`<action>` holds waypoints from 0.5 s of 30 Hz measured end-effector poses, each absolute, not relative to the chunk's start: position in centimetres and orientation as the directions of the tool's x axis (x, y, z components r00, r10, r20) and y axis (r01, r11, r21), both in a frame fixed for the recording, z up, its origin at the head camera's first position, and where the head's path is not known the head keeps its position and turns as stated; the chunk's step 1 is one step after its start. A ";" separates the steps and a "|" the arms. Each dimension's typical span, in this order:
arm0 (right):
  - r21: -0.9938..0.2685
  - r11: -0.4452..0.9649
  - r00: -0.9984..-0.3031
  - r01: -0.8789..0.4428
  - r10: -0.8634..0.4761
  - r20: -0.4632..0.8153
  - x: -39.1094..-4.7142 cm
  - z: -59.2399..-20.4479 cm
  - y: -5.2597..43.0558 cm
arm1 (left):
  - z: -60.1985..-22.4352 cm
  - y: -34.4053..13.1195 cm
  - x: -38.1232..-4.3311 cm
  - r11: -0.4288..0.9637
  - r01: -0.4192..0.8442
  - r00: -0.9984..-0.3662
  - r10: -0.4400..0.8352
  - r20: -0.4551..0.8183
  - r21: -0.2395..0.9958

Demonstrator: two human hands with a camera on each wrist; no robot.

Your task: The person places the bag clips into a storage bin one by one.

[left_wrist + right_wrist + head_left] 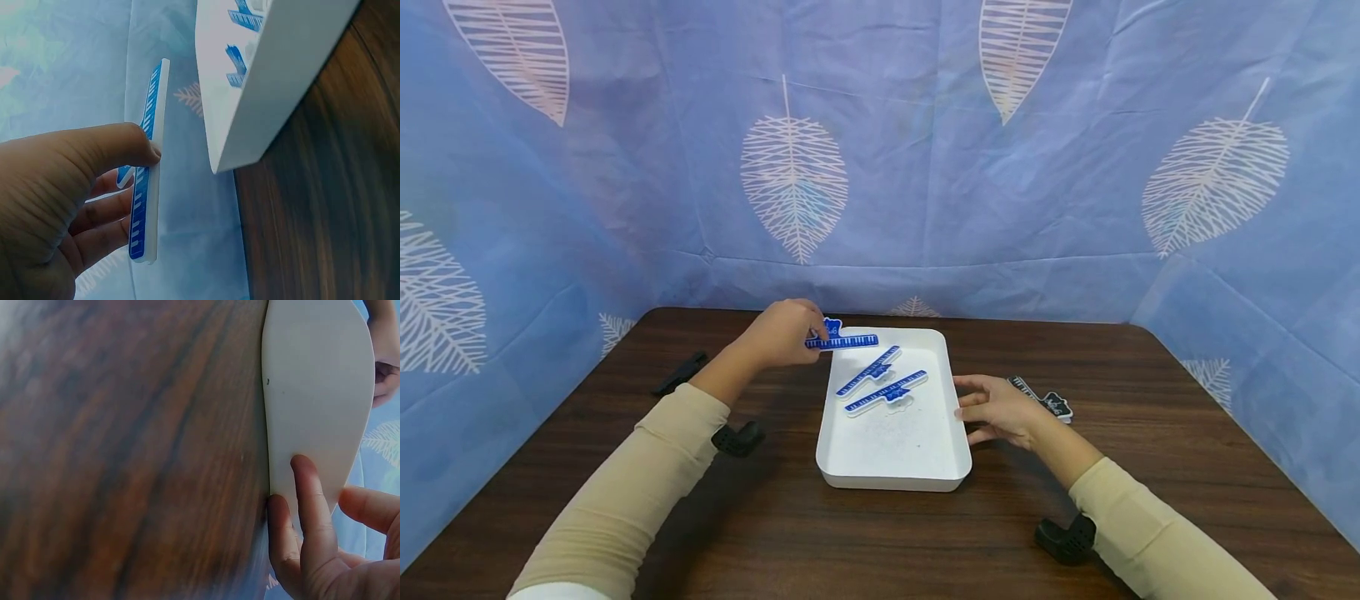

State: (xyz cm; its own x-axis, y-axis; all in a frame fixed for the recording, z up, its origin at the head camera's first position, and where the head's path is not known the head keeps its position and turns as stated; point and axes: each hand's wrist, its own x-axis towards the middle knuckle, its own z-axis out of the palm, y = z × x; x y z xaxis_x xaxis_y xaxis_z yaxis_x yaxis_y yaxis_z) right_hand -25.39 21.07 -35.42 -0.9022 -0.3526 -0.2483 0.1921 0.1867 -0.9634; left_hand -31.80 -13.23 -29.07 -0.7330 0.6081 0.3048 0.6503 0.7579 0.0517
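My left hand [786, 333] pinches a blue clip with a piano-key pattern [856, 342] between thumb and fingers. It holds this clip above the far left corner of a white tray [895, 471]. In the left wrist view the clip [144, 212] stands apart from the tray wall [281, 94]. Two more blue piano-key clips, one farther back [868, 372] and one nearer [887, 393], lie inside the tray. My right hand [996, 411] touches the tray's right side. In the right wrist view its extended fingers [315, 519] rest against the outer wall.
A black clip with piano keys [1054, 404] lies on the table just right of my right hand, partly hidden by it. Another black object [681, 373] lies at the left, behind my left forearm. The brown table [775, 533] ends at a blue leaf-patterned cloth [925, 208].
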 end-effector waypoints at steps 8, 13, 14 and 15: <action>-0.963 0.182 -0.898 0.197 -0.360 -0.252 -25.3 -35.4 21.1 | -28.7 -10.9 -31.9 0.739 0.673 -0.720 0.641 0.268 0.042; -0.965 0.180 -0.898 0.191 -0.364 -0.246 -25.3 -35.3 21.2 | -28.7 -9.4 -32.2 0.751 0.660 -0.738 0.639 0.215 0.033; -0.965 0.179 -0.898 0.191 -0.365 -0.245 -25.3 -35.3 21.2 | -28.7 -9.2 -32.2 0.753 0.657 -0.742 0.638 0.204 0.033; -0.965 0.178 -0.898 0.192 -0.365 -0.246 -25.3 -35.3 21.2 | -28.8 -8.9 -32.3 0.756 0.654 -0.746 0.637 0.193 0.034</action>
